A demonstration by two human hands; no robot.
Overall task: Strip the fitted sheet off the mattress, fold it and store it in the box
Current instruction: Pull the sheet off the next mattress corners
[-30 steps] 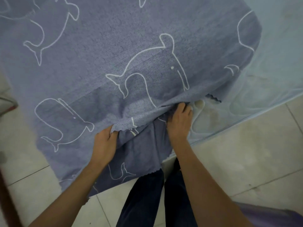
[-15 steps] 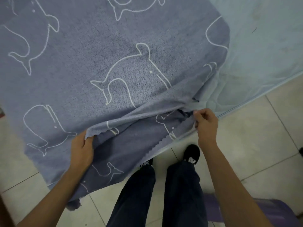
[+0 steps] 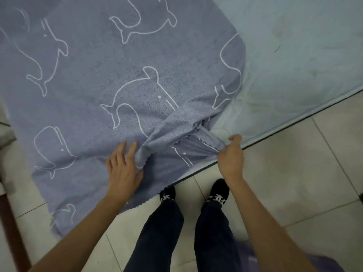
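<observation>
Head view: the fitted sheet (image 3: 117, 75) lies half peeled on the mattress (image 3: 294, 55); the left hand (image 3: 123, 167) rests flat on it, fingers straight. The right hand (image 3: 231, 158) pinches its bunched edge.

Your widest free room is to the right: the bare mattress (image 3: 304, 55) lies flat across the far right, and the floor tiles (image 3: 294, 163) along its near edge are open. Between your hands, a bunched ridge of the fitted sheet (image 3: 98, 75) stands up and runs taut to your right hand (image 3: 230, 158), which grips it at the mattress edge, so any pass there must go over it. Your left hand (image 3: 122, 169) lies flat on the sheet just left of that ridge. Your shoes (image 3: 168, 194) stand close against the bed edge. At the near left, a dark wooden post (image 3: 11, 222) stands beside the sheet's hanging flap. A blurred purple object (image 3: 324, 264) sits at the near right.
</observation>
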